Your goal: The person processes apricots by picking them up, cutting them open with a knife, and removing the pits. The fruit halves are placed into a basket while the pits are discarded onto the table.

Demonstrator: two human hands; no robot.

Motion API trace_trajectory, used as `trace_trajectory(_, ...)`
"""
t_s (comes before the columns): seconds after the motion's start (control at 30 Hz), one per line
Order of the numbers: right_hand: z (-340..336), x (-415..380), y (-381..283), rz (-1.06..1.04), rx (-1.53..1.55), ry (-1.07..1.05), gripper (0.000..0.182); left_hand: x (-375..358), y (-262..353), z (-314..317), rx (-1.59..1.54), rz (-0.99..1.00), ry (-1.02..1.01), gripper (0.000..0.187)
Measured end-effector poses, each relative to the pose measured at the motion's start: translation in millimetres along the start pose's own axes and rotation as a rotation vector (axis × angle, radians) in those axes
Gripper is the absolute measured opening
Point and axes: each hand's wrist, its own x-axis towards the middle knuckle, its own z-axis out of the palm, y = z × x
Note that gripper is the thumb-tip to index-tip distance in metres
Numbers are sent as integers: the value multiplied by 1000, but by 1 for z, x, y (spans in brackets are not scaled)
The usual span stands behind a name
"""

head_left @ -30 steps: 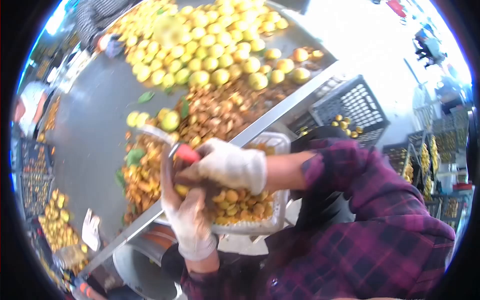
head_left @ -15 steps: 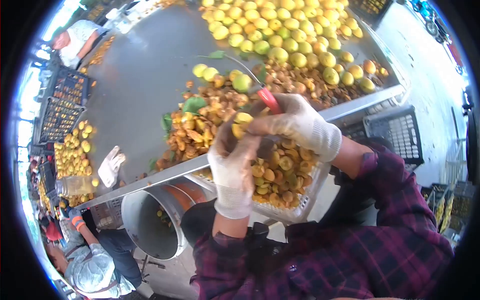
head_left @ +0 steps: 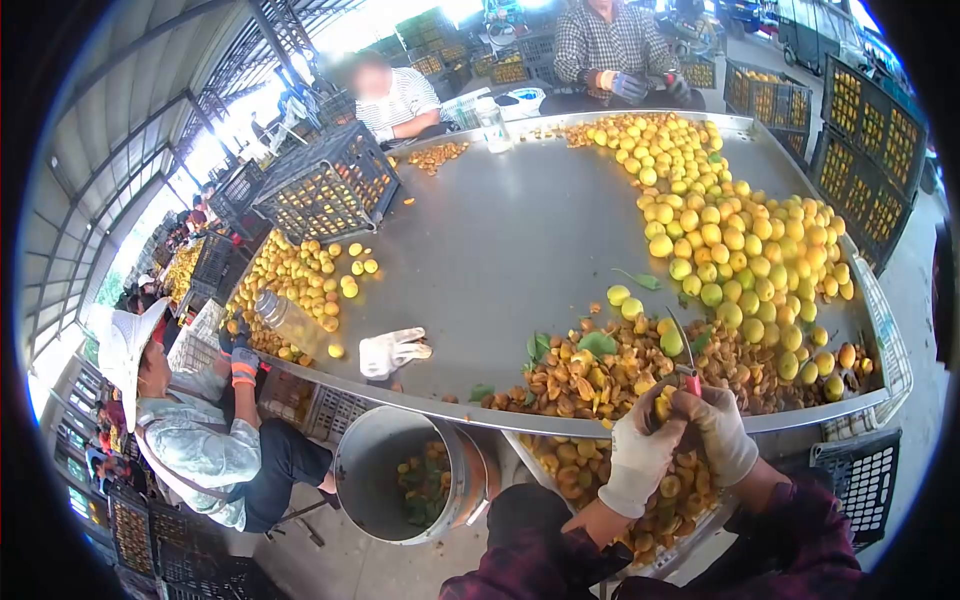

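My left hand (head_left: 640,462), in a pale stained glove, is closed around a yellow apricot (head_left: 663,404) at the table's near edge. My right hand (head_left: 718,435), gloved alike, meets it there and grips a hooked knife by its red handle (head_left: 691,381). The curved metal blade (head_left: 681,336) points up and away from the fruit. Just beyond my hands lies a heap of brown-orange pits and scraps (head_left: 570,380) with green leaves. Beneath them stands a crate of split apricot halves (head_left: 585,465), partly hidden by my hands and arms.
Whole yellow apricots (head_left: 740,240) cover the right of the metal table (head_left: 480,250). A white glove (head_left: 392,353) lies near its front edge. Below stands a metal bucket (head_left: 365,475) with leaves and fruit inside. One person in a white hat (head_left: 130,345) sits left; others sit across.
My view has tilted up and swung left, so more of the table, the people and the shed shows. Both hands still hold the apricot and knife together.
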Motion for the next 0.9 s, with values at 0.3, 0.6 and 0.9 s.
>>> trace_trajectory(0.3, 25, 10, -1, 14, 140, 94, 21, 4, 5, 11, 70, 149, 165, 40)
trace_trajectory(0.6, 20, 15, 0, 0, 122, 85, 25, 11, -8, 17, 37, 119, 180, 41)
trace_trajectory(0.9, 15, 19, 5, -31, 106, 87, 31, 13, -16, 20, 138, 226, 181, 43)
